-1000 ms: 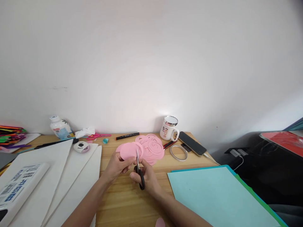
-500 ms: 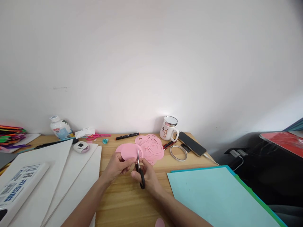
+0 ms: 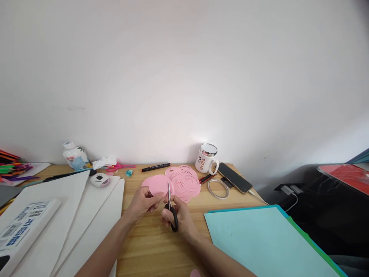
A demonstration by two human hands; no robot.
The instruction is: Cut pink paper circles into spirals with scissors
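Observation:
Between its thumb and fingers, my left hand (image 3: pixel 144 201) pinches a round pink paper piece (image 3: pixel 158 185). My right hand (image 3: pixel 181 214) grips black-handled scissors (image 3: pixel 172 217), thumb and fingers around the handles. The metal blades point away from me and lie at the right edge of the held paper. Just behind is a pile of pink paper cutouts (image 3: pixel 188 181), some cut in spirals. Another pink piece partly shows behind my left fingers. A small pink scrap (image 3: pixel 195 273) lies at the table's near edge.
A white mug (image 3: pixel 205 159), a phone (image 3: pixel 235 177) and a tape ring (image 3: pixel 218 189) stand or lie at the back right. Light blue sheets (image 3: pixel 259 238) cover the right front. White boards (image 3: pixel 95 231) lie left; a marker (image 3: pixel 156 167) and pink scissors (image 3: pixel 119 166) sit behind.
The scissors have tilted a little and their handles have shifted slightly right with my right hand. My left hand keeps holding the pink paper in nearly the same place.

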